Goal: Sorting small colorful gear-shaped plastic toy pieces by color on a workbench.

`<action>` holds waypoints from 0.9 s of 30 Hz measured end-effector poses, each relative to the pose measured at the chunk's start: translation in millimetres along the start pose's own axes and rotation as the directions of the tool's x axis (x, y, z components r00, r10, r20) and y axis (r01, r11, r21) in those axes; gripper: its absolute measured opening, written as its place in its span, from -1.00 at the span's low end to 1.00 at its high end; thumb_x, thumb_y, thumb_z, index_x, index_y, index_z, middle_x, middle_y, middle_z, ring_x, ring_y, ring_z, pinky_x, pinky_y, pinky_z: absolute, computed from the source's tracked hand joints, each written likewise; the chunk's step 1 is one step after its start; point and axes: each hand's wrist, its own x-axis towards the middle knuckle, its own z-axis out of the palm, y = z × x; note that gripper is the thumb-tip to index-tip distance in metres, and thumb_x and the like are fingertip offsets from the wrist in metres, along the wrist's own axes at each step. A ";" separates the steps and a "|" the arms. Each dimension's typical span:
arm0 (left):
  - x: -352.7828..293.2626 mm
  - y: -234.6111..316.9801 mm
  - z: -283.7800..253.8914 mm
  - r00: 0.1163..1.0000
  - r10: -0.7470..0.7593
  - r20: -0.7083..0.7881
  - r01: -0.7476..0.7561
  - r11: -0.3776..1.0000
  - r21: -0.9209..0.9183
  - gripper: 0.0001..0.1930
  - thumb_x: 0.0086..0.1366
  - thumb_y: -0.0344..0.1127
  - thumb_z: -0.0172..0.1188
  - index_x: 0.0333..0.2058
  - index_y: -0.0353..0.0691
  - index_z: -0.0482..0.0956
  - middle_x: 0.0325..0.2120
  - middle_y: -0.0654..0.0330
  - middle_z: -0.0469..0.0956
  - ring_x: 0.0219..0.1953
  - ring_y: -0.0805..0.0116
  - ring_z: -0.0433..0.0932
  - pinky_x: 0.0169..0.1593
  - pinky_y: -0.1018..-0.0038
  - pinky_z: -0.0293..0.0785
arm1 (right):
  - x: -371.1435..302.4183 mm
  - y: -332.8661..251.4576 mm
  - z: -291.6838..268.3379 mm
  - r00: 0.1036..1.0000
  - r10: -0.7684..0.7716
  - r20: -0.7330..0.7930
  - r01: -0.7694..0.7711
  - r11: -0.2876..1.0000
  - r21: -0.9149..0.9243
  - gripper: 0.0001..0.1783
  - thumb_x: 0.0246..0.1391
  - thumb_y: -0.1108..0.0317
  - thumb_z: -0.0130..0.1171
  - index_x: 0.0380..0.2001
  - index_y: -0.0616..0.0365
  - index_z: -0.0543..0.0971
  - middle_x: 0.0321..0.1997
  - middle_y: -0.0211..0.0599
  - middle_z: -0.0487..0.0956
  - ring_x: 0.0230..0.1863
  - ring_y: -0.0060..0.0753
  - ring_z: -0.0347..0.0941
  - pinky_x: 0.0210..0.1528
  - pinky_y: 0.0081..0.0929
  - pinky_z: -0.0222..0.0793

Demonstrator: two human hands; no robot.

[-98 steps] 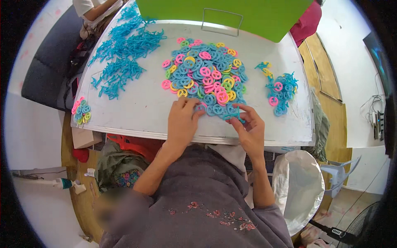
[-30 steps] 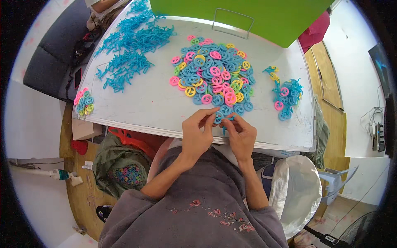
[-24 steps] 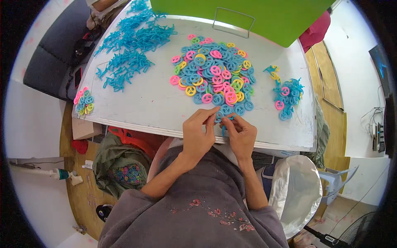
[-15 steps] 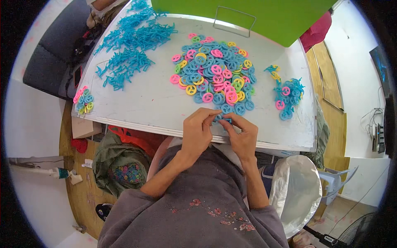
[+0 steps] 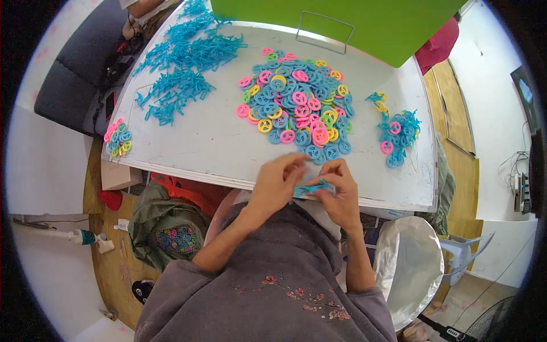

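Observation:
My right hand [image 5: 341, 194] pinches a small blue plastic piece [image 5: 317, 187] with thin prongs, just over the table's front edge. Beside it, on the left, is my left hand [image 5: 278, 181]; its bent fingers are smeared by motion, and whether they hold anything does not show. Just beyond both hands lies a heap of small plastic wheel-shaped rings [image 5: 302, 100], mostly blue, with pink, yellow and green ones among them. Its nearest blue rings almost reach my fingertips.
Thin blue forked pieces [image 5: 194, 54] lie piled at the table's far left. A cluster of rings with blue pieces [image 5: 401, 134] sits at right, a small ring group [image 5: 118, 138] at the left corner. A green panel [image 5: 364, 25] stands behind. Below are a ring-filled sack [image 5: 145, 214] and silvery bag [image 5: 413, 273].
My left hand has come away from the blue piece that both hands were at. My right hand has shifted slightly nearer to me with the piece, which now shows more fully.

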 end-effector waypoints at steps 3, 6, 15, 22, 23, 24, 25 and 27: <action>12.7 -7.2 -9.6 0.905 0.317 -0.284 -0.178 0.888 0.425 -0.79 0.18 -0.48 0.14 -0.18 -0.26 0.56 -0.35 0.07 0.53 -0.35 0.20 0.53 -0.25 0.39 0.47 | 6.4 1.9 -3.0 0.989 -0.003 -0.146 0.014 0.997 0.075 -0.69 -0.18 0.72 0.23 -0.29 0.24 0.60 -0.19 -0.27 0.53 -0.13 -0.43 0.45 -0.03 -0.50 0.33; 25.7 -7.3 -26.3 0.882 0.407 -0.237 -0.161 0.733 0.661 -0.77 0.08 -0.47 0.23 -0.23 -0.25 0.53 -0.31 0.06 0.52 -0.23 0.05 0.48 -0.20 0.27 0.43 | 11.0 -0.8 -0.1 0.955 0.194 -0.226 -0.157 0.972 0.174 -0.77 -0.15 0.67 0.28 -0.33 0.26 0.59 -0.31 -0.32 0.58 -0.18 -0.50 0.46 -0.05 -0.54 0.32; 16.2 -2.0 -39.1 0.952 0.168 -0.257 -0.075 0.939 0.335 -0.71 0.12 -0.48 0.21 -0.13 -0.19 0.56 -0.43 0.09 0.51 -0.32 0.16 0.48 -0.23 0.33 0.43 | 17.6 9.5 6.9 0.968 0.113 -0.225 -0.090 0.990 0.111 -0.80 -0.14 0.59 0.35 -0.36 0.27 0.59 -0.34 -0.35 0.58 -0.23 -0.56 0.46 -0.11 -0.57 0.33; 16.5 -9.6 -36.3 0.868 0.370 -0.331 -0.043 0.721 0.691 -0.67 0.04 -0.48 0.27 -0.15 -0.20 0.57 -0.24 0.15 0.43 -0.19 0.11 0.37 -0.14 0.26 0.37 | 20.5 -0.2 9.6 0.967 0.104 -0.232 -0.093 0.994 0.061 -0.81 -0.13 0.55 0.35 -0.37 0.25 0.59 -0.36 -0.35 0.58 -0.24 -0.55 0.46 -0.13 -0.57 0.34; 18.6 -10.4 -35.6 0.887 0.373 -0.271 -0.097 0.725 0.682 -0.68 0.02 -0.47 0.29 -0.17 -0.21 0.58 -0.20 0.16 0.40 -0.16 0.10 0.35 -0.12 0.26 0.35 | 20.3 1.4 11.2 0.966 0.118 -0.230 -0.101 0.991 0.084 -0.82 -0.13 0.55 0.34 -0.37 0.25 0.59 -0.35 -0.35 0.59 -0.24 -0.55 0.46 -0.13 -0.57 0.34; 20.6 -11.6 -35.4 0.902 0.377 -0.209 -0.149 0.728 0.669 -0.68 0.01 -0.46 0.30 -0.19 -0.21 0.59 -0.16 0.16 0.37 -0.12 0.10 0.33 -0.10 0.25 0.33 | 20.1 1.9 12.5 0.965 0.132 -0.227 -0.110 0.988 0.106 -0.82 -0.12 0.55 0.34 -0.37 0.25 0.60 -0.35 -0.34 0.59 -0.24 -0.55 0.47 -0.13 -0.57 0.34; 23.6 -13.3 -34.5 0.902 0.377 -0.210 -0.150 0.729 0.668 -0.68 0.01 -0.46 0.30 -0.19 -0.21 0.59 -0.16 0.16 0.37 -0.12 0.10 0.33 -0.10 0.25 0.33 | 20.3 1.5 12.3 0.965 0.132 -0.227 -0.111 0.988 0.104 -0.82 -0.12 0.55 0.34 -0.37 0.25 0.60 -0.35 -0.34 0.59 -0.24 -0.55 0.47 -0.13 -0.57 0.34; 28.9 -16.8 -33.2 0.886 0.433 -0.165 -0.181 0.651 0.738 -0.73 0.02 -0.46 0.29 -0.23 -0.24 0.59 -0.20 0.18 0.41 -0.13 0.13 0.34 -0.08 0.27 0.33 | 20.6 0.2 11.8 0.965 0.112 -0.237 -0.103 0.993 0.049 -0.83 -0.11 0.55 0.33 -0.37 0.25 0.60 -0.35 -0.33 0.59 -0.24 -0.53 0.47 -0.12 -0.55 0.35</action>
